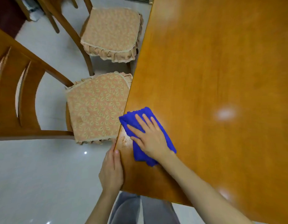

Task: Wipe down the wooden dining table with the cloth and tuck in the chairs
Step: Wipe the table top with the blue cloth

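A blue cloth (pixel 166 138) lies on the wooden dining table (pixel 212 70) near its left edge. My right hand (pixel 149 136) presses flat on the cloth with straight, spread fingers. A small patch of pale crumbs (pixel 124 139) sits on the table just left of the cloth. My left hand (pixel 111 170) rests against the table's left edge, its thumb on top and its fingers below the rim. Two wooden chairs with patterned seat cushions stand left of the table, the near chair (pixel 94 109) and the far chair (pixel 111 33), both pulled out.
The near chair's backrest (pixel 19 97) fills the left side. Pale glossy floor tiles (pixel 43 175) spread beneath. More wooden chair legs (pixel 51 18) stand at the top left. My legs in grey trousers (pixel 140 210) are at the table's near corner.
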